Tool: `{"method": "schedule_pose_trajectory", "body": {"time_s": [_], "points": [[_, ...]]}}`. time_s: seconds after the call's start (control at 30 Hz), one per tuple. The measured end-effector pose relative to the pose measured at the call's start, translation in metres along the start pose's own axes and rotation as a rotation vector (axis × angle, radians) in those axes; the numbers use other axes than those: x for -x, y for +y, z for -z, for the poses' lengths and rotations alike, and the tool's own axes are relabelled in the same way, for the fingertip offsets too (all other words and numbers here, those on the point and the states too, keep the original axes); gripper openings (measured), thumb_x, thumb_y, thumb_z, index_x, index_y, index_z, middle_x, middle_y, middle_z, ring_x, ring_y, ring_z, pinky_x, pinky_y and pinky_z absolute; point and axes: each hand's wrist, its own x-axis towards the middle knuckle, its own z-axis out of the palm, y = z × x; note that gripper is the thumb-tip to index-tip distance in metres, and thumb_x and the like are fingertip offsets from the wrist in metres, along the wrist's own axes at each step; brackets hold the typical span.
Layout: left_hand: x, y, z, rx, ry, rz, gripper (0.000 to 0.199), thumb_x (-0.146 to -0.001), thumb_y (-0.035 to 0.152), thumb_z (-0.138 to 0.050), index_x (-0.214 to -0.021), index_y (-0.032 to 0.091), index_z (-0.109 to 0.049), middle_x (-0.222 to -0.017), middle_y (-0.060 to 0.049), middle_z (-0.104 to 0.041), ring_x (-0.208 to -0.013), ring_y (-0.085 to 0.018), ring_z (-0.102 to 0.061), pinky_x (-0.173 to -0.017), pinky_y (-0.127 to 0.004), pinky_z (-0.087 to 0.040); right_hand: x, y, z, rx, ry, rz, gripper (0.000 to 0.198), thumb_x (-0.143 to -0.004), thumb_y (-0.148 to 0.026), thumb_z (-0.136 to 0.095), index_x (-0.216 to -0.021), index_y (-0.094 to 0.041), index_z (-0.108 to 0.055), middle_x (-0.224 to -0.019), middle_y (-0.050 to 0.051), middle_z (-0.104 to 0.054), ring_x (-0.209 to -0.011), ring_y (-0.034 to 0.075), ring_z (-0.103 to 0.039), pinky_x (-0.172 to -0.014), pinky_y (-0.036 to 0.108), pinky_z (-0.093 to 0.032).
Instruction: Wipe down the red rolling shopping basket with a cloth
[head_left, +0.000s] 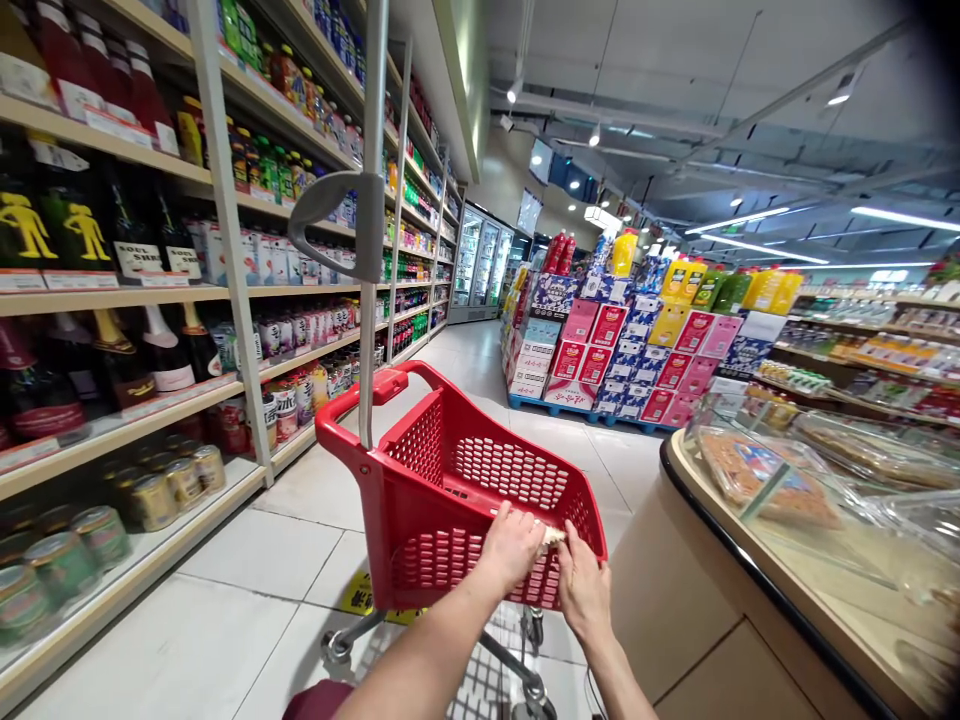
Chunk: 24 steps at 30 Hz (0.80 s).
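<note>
A red plastic shopping cart (480, 530) with perforated sides stands in front of me, its basket bare where I can see in. My left hand (512, 545) is closed at the near side of the basket, fingers at the upper rim. Close to its right, my right hand (583, 580) has its fingers bent toward the left one. Between both hands' fingertips is a small pale, crumpled thing (553, 537), pinched from either side; its kind is too small to tell. A metal pole (366, 360) with a grey loop grip (337, 225) rises from the cart's handle end.
Shelves (165, 290) of bottles and cans run along the left. Stacked drink cartons (615, 350) stand on blue pallets ahead. A rounded counter (720, 560) with packaged baked food (772, 480) is close on the right. Glass-door fridges (480, 255) line the far end of the tiled aisle.
</note>
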Motion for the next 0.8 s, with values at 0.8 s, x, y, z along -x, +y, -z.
{"method": "schedule_pose_trajectory", "body": {"time_s": [0.8], "points": [[0.073, -0.116, 0.041, -0.407, 0.473, -0.026, 0.025, -0.085, 0.021, -0.038, -0.103, 0.023, -0.056, -0.109, 0.001, -0.062, -0.108, -0.014, -0.051, -0.110, -0.043, -0.007, 0.016, -0.027, -0.022, 0.143, -0.031, 0.098, 0.050, -0.084, -0.047, -0.020, -0.105, -0.017, -0.056, -0.116, 0.011, -0.055, -0.118, 0.028, -0.039, -0.095, 0.063, -0.011]]}}
